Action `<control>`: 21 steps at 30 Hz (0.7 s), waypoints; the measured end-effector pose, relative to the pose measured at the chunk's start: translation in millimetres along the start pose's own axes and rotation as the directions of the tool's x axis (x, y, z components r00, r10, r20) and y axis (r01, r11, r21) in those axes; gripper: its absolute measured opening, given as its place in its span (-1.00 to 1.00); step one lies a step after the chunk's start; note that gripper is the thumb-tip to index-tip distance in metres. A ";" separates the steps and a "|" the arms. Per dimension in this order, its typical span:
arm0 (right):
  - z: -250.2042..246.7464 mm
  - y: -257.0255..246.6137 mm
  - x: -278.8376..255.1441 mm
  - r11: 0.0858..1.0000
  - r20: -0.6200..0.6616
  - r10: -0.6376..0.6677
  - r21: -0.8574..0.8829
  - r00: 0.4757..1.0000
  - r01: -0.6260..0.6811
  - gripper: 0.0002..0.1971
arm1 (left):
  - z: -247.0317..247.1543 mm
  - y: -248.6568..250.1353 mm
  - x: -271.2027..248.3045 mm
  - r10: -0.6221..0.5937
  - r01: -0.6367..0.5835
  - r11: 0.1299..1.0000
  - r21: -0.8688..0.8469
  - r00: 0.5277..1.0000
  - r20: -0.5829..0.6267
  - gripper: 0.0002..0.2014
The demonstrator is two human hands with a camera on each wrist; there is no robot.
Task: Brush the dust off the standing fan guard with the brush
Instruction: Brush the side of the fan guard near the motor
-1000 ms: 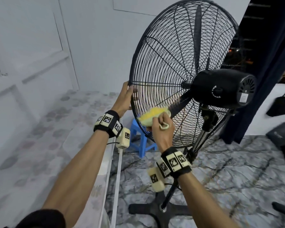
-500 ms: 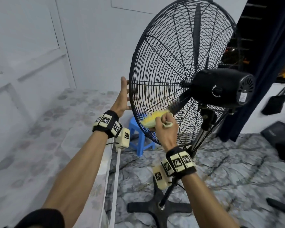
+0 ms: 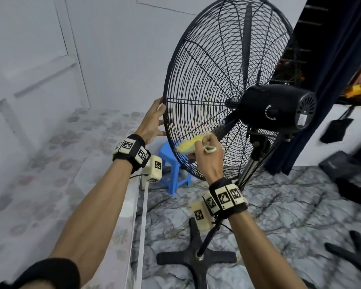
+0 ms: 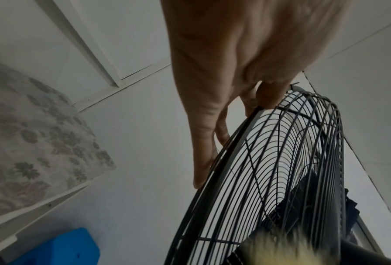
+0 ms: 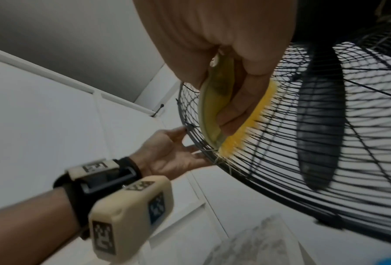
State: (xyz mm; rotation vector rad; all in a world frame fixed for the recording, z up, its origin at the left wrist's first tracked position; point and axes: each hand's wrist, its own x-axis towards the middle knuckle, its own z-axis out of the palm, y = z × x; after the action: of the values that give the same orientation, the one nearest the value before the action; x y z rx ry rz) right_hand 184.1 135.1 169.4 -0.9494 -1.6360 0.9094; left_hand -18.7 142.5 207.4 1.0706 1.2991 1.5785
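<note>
Fan guard (image 3: 206,84) stands upright on its pole. Left hand (image 3: 152,124), at the rim's nine o'clock, rests straight fingers (image 4: 203,143) on it. Right hand (image 3: 206,157), at seven o'clock, grips the yellow brush (image 3: 189,145), bristles (image 5: 246,129) touching the wires.

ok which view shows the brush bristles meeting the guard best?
Right wrist: the brush fills mid-frame, yellow bristles pressed on the guard wires, the right hand gripping it. Head view shows the brush small, partly hidden by the hand. Left wrist catches only a blurred bristle tuft at the bottom.
</note>
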 end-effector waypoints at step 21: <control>21.0 -66.0 23.0 0.944 0.160 -0.309 -0.069 0.937 0.323 -0.90 | 1.4 14.0 -9.4 -0.102 0.109 0.988 -0.105 0.992 0.070 -0.24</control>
State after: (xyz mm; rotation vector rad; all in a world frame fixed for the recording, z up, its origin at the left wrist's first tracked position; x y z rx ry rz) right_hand 149.0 126.4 232.8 -0.6648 -1.9059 0.6977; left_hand -15.4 132.1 220.4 0.9611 1.1934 1.5060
